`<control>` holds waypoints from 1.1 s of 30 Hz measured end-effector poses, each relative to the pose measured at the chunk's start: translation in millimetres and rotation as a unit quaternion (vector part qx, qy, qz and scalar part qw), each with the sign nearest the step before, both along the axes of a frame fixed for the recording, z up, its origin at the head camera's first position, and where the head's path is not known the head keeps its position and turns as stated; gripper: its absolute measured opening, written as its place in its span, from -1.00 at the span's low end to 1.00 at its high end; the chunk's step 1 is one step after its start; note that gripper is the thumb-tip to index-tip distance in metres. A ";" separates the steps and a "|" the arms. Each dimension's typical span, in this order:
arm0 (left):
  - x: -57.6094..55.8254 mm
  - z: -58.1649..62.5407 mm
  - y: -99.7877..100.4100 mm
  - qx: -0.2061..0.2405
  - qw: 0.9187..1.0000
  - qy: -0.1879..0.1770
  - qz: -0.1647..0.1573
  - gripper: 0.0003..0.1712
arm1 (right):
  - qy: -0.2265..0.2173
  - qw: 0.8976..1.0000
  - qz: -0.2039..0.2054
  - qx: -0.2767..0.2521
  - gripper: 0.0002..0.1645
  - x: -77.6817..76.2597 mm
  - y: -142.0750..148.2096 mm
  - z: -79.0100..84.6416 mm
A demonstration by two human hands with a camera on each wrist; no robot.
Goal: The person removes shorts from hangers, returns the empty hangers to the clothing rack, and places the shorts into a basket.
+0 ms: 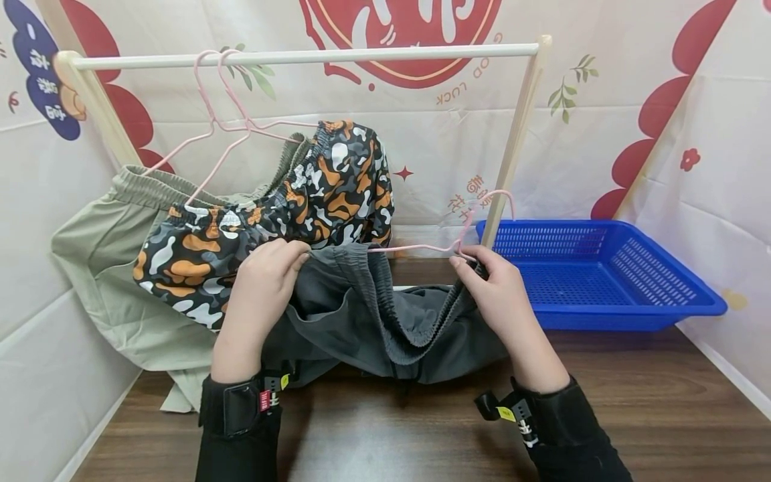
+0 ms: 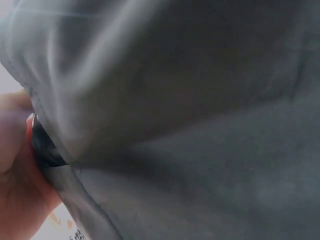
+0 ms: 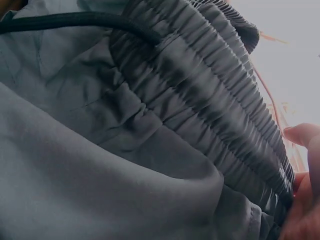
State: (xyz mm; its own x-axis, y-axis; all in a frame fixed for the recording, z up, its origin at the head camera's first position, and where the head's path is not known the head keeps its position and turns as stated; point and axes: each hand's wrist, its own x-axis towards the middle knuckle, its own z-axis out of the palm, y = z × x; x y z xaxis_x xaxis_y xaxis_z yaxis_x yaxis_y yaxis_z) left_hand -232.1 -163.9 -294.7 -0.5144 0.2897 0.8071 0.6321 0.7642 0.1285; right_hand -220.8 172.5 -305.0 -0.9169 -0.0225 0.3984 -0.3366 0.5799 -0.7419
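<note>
Dark grey pants (image 1: 361, 321) with a gathered elastic waistband (image 3: 200, 75) hang between my hands above the table. My left hand (image 1: 265, 288) pinches the waistband at its left end. At the other end my right hand (image 1: 496, 288) grips the waistband beside the neck of a pink hanger (image 1: 415, 248). The hanger's left arm reaches into the waist opening, and its hook points up at the right. In the right wrist view a dark drawstring (image 3: 80, 20) crosses the fabric. Grey cloth (image 2: 200, 125) fills most of the left wrist view, hiding my left fingertips.
A rack with a white rail (image 1: 373, 55) stands behind. Two pink hangers on it carry light green pants (image 1: 102, 268) and camouflage-patterned shorts (image 1: 343, 181), just behind my left hand. A blue basket (image 1: 608, 314) stands right of the rack's post (image 1: 515, 140) on the wooden table (image 1: 385, 428).
</note>
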 end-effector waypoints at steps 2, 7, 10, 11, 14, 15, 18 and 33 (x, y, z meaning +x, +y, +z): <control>-0.5 -0.1 0.7 -0.002 1.000 -0.003 -0.006 -0.90 | 0.007 1.000 0.002 0.002 -0.45 0.1 -1.6 -0.6; -0.3 -0.3 2.2 -0.007 1.000 -0.005 -0.019 -0.93 | 0.026 1.000 0.000 0.008 -0.50 0.2 -4.8 -1.7; 0.0 -0.3 3.5 -0.011 1.000 -0.007 -0.024 -0.93 | 0.028 1.000 -0.005 0.011 -0.51 0.3 -6.0 -1.7; 0.2 -0.2 3.9 -0.013 1.000 -0.008 -0.024 -0.93 | 0.028 1.000 -0.006 0.010 -0.50 0.2 -6.2 -1.7; 0.5 0.3 5.2 -0.021 0.999 -0.019 -0.025 -0.91 | 0.018 1.000 -0.008 0.005 -0.48 0.6 -6.7 -1.7; 0.7 0.5 5.4 -0.023 0.999 -0.026 -0.024 -0.90 | 0.015 1.000 -0.007 0.001 -0.47 0.6 -6.7 -1.9; 1.1 0.6 5.4 -0.024 0.998 -0.053 -0.023 -0.89 | 0.014 1.000 -0.003 -0.011 -0.46 0.6 -7.3 -2.6; 2.4 1.4 2.7 0.005 0.992 -0.122 -0.030 -0.76 | 0.023 1.000 -0.004 -0.013 -0.56 -0.1 -12.0 -3.8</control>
State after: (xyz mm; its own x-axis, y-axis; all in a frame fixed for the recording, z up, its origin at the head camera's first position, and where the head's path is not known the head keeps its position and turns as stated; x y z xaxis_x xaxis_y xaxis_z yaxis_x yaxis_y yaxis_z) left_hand -229.7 -161.2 -293.3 -0.6767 0.3181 0.6641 0.6259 0.7235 0.2912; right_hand -220.8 160.5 -308.7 -0.8981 -0.0045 0.4398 -0.3654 0.5642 -0.7404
